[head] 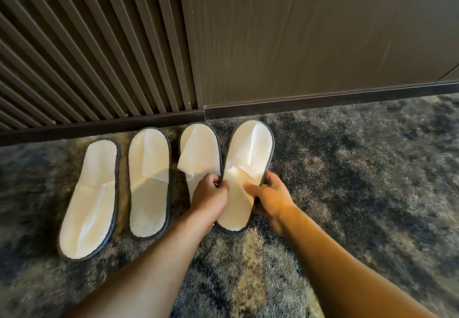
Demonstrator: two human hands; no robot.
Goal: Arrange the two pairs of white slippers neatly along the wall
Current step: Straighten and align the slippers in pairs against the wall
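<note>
Setting the last of four white slippers in line at the skirting board (323,100)

Three slippers lie toes-to-wall on the carpet (360,181); the left hand (210,197) and right hand (272,197) pinch the sides of the fourth slipper (248,158), touching its neighbour (198,151); the far-left slipper (92,198) looks slightly angled; open carpet lies to the right.

The four slippers (149,183) look like thin white matt cloth, papery and creased, each edged with dark fabric piping. The carpet (360,181) is rough, mottled pile in grey and beige. The wall panel (310,32) shows smooth matt wood grain; the slatted panel (74,57) is ribbed dark wood.
</note>
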